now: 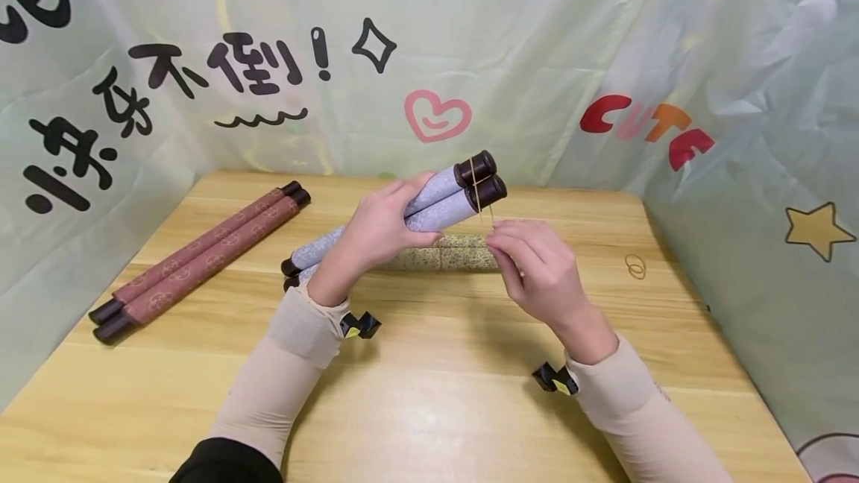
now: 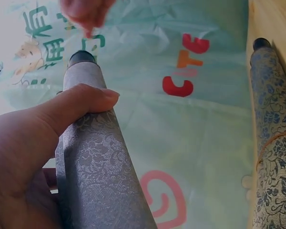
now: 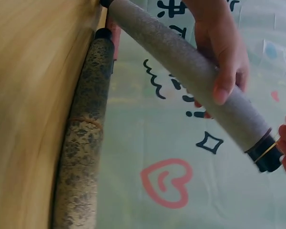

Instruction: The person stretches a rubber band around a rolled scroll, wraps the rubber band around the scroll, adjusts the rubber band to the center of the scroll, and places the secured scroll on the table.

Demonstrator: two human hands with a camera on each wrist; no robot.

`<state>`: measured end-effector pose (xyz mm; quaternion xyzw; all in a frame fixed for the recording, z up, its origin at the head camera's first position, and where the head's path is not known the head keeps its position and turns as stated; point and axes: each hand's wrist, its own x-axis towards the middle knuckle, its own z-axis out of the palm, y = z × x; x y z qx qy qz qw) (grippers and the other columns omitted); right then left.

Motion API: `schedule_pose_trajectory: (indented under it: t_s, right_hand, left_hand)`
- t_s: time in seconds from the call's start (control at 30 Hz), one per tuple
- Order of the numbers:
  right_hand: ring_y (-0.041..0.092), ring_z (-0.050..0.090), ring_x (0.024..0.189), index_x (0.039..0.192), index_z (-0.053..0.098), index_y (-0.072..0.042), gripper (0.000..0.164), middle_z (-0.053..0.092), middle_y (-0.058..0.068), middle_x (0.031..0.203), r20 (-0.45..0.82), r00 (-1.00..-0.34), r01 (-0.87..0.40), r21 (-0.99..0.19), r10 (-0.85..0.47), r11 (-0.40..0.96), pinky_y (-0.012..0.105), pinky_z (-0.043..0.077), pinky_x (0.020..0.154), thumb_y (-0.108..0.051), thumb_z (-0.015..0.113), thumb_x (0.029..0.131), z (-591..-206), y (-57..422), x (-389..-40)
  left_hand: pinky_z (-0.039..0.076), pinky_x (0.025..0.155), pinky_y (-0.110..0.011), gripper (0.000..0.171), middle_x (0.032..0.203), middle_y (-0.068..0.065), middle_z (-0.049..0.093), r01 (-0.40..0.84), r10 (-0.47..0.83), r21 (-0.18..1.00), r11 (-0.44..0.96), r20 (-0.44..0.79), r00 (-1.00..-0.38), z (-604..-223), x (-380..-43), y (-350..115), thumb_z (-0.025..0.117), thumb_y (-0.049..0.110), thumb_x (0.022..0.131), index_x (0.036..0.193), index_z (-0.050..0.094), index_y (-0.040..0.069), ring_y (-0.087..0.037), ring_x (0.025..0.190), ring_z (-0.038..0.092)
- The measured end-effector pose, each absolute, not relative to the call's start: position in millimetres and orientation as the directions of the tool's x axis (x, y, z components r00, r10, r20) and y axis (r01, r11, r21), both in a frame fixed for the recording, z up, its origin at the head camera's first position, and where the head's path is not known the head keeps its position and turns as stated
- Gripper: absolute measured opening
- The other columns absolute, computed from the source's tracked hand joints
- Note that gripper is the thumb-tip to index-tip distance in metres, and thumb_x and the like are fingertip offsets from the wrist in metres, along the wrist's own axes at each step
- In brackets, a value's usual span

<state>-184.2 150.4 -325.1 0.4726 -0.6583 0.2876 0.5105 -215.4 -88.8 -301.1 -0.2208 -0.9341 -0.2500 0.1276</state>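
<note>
My left hand [image 1: 379, 226] grips a pair of pale blue-grey patterned scrolls [image 1: 439, 213] with dark end knobs, holding them tilted above the table. In the left wrist view the thumb lies along the scroll fabric [image 2: 100, 157]. A thin tan rubber band [image 1: 475, 183] passes across the two dark knobs at the raised end. Just below that end, my right hand [image 1: 540, 270] pinches part of the band and pulls it away from the knobs. The right wrist view shows the band [image 3: 267, 150] stretched from the knob toward the fingertips.
Behind the hands, a yellow-green floral scroll bundle [image 1: 470, 256] lies on the wooden table [image 1: 429, 408], with a band round its middle. Two dark red scrolls [image 1: 215, 252] lie side by side at left. Loose rubber bands [image 1: 634, 267] lie at right. A printed curtain [image 1: 523, 58] surrounds the table.
</note>
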Motion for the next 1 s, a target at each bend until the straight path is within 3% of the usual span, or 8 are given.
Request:
schedule_pose_trajectory:
  t_s: [0.17, 0.27, 0.37, 0.47, 0.57, 0.63, 0.77, 1.0]
  right_hand:
    - [0.033, 0.069, 0.07, 0.08, 0.069, 0.008, 0.019, 0.07, 0.019, 0.081, 0.955, 0.132, -0.929, 0.213, -0.267, 0.302, 0.042, 0.055, 0.064, -0.004, 0.062, 0.093, -315.9, 142.5, -175.3]
    - [0.031, 0.067, 0.065, 0.079, 0.068, 0.008, 0.022, 0.069, 0.017, 0.078, 0.966, 0.105, -0.95, 0.168, -0.238, 0.264, 0.039, 0.055, 0.062, -0.006, 0.062, 0.094, -317.2, 141.6, -173.9]
    - [0.025, 0.066, 0.066, 0.083, 0.069, 0.006, 0.023, 0.069, 0.013, 0.078, 0.969, -0.085, -0.971, -0.028, -0.232, 0.239, 0.03, 0.055, 0.065, -0.012, 0.063, 0.096, -324.1, 142.5, -174.0]
    - [0.02, 0.066, 0.069, 0.088, 0.07, 0.006, 0.016, 0.069, 0.013, 0.079, 0.885, -0.404, -0.914, -0.379, -0.232, 0.148, 0.026, 0.056, 0.067, -0.008, 0.065, 0.094, -332.6, 144.0, -173.5]
    - [0.017, 0.066, 0.069, 0.091, 0.069, 0.005, 0.007, 0.068, 0.013, 0.079, 0.678, -0.698, -0.695, -0.719, -0.229, -0.014, 0.028, 0.057, 0.067, 0.001, 0.063, 0.093, -337.9, 145.0, -173.2]
    - [0.016, 0.064, 0.069, 0.092, 0.068, 0.002, 0.009, 0.066, 0.012, 0.079, 0.531, -0.811, -0.511, -0.848, -0.247, -0.143, 0.028, 0.057, 0.066, 0.005, 0.061, 0.093, -339.5, 145.4, -174.2]
    - [0.012, 0.06, 0.068, 0.091, 0.068, -0.005, 0.016, 0.064, 0.006, 0.078, 0.353, -0.879, -0.235, -0.906, -0.321, -0.351, 0.021, 0.052, 0.063, 0.004, 0.056, 0.095, -341.0, 146.9, -178.1]
    - [0.007, 0.055, 0.063, 0.092, 0.067, -0.006, 0.019, 0.061, 0.002, 0.078, 0.165, -0.86, 0.109, -0.865, -0.484, -0.489, 0.018, 0.046, 0.06, 0.0, 0.051, 0.099, -344.9, 150.6, -182.7]
  left_hand:
    - [0.05, 0.087, -0.045, 0.093, 0.128, -0.009, 0.06, 0.469, 0.337, 0.412, 0.781, 0.355, -0.872, -301.0, -215.9, -90.0, 0.082, 0.046, 0.074, 0.152, 0.037, 0.024, -0.027, 0.104, 0.058]
    - [0.05, 0.085, -0.045, 0.092, 0.126, -0.008, 0.06, 0.474, 0.32, 0.411, 0.779, 0.391, -0.863, -300.7, -215.2, -91.7, 0.083, 0.043, 0.074, 0.152, 0.038, 0.023, -0.026, 0.102, 0.058]
    - [0.051, 0.084, -0.044, 0.09, 0.124, -0.009, 0.06, 0.502, 0.301, 0.401, 0.766, 0.466, -0.832, -301.8, -214.1, -93.8, 0.084, 0.04, 0.074, 0.15, 0.041, 0.021, -0.026, 0.1, 0.059]
    - [0.051, 0.085, -0.043, 0.087, 0.123, -0.01, 0.06, 0.541, 0.278, 0.38, 0.75, 0.561, -0.78, -305.1, -213.7, -96.4, 0.085, 0.037, 0.073, 0.148, 0.045, 0.019, -0.027, 0.101, 0.059]
    - [0.051, 0.087, -0.044, 0.085, 0.123, -0.011, 0.061, 0.582, 0.249, 0.351, 0.734, 0.657, -0.711, -309.7, -214.0, -100.3, 0.086, 0.032, 0.072, 0.146, 0.048, 0.017, -0.028, 0.103, 0.059]
    - [0.051, 0.087, -0.044, 0.084, 0.122, -0.013, 0.061, 0.612, 0.24, 0.315, 0.725, 0.717, -0.654, -312.8, -214.9, -103.4, 0.087, 0.03, 0.07, 0.144, 0.049, 0.015, -0.03, 0.103, 0.059]
    - [0.05, 0.089, -0.046, 0.084, 0.119, -0.016, 0.062, 0.669, 0.264, 0.2, 0.716, 0.809, -0.525, -318.4, -217.2, -110.0, 0.088, 0.028, 0.069, 0.142, 0.05, 0.012, -0.034, 0.101, 0.06]
    - [0.049, 0.092, -0.047, 0.079, 0.115, -0.019, 0.063, 0.707, 0.313, 0.01, 0.708, 0.892, -0.326, -325.0, -219.3, -114.8, 0.087, 0.026, 0.07, 0.138, 0.053, 0.007, -0.035, 0.102, 0.061]
